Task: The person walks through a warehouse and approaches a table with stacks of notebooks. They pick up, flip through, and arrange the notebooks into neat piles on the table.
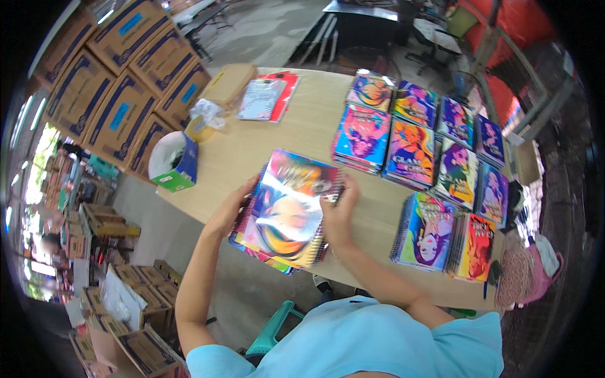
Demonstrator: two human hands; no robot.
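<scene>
Between my two hands is a stack of spiral notebooks [287, 211] with a glossy, colourful cover on top that catches the light. My left hand [232, 205] grips the stack's left side, its fingers partly hidden behind the edge. On the right side, my right hand [340, 211] holds the stack with the thumb over the top cover near the coil binding. Another bright cover pokes out beneath the lower edge. The stack is over the near edge of the wooden table [252, 145]. To its right lie several piles of spiral notebooks [409, 151] with vivid illustrated covers.
At the table's left corner stands an open blue and green box [183, 165], beside a tape roll [200, 129] and crumpled plastic [208, 113]. Red and white notebooks [261, 99] lie farther back. Cardboard cartons [120, 82] are stacked left. A green stool [274, 331] stands below; a pink bag [542, 271] is at right.
</scene>
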